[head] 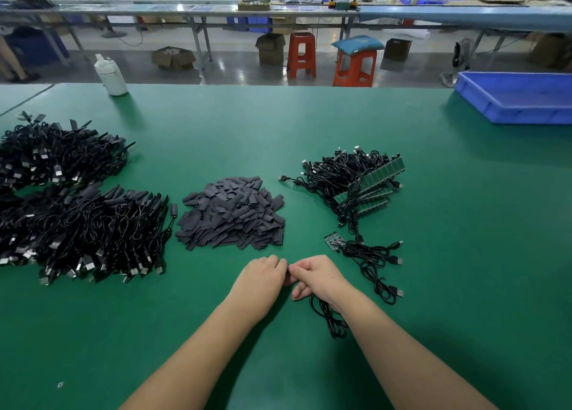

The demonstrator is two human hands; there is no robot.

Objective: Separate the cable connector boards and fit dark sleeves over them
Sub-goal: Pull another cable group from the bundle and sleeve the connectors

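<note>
Left hand (261,275): curled, knuckles up, fingertips meeting those of the right hand at the centre of the green table (433,286); whatever it pinches is hidden under the fingers, so its hold cannot be told. Right hand (318,275): closed in a loose fist around a black cable (329,320), whose coiled loops hang out below the palm and lie on the table by the wrist; the cable's board end is hidden where the two hands meet. Just right of the hands: a small separated connector board (331,241), flat on the table, with loose black cables (376,262) trailing from it toward the near right, USB plugs showing at their ends. Beyond that, right of centre: a heap of unseparated stock (356,182), black cables tangled over rows of green boards still joined in strips. Straight beyond the hands: a pile of dark sleeves (233,213), short flat pieces, heaped loosely. Left side: a large mass of sleeved cables (83,221), in two adjoining heaps reaching the table's left edge. Far left of table: a white plastic bottle (110,75), upright. Far right corner: a blue tray (517,97), shallow, contents not visible. Behind the table: two orange-red stools (301,55) on the floor.
</note>
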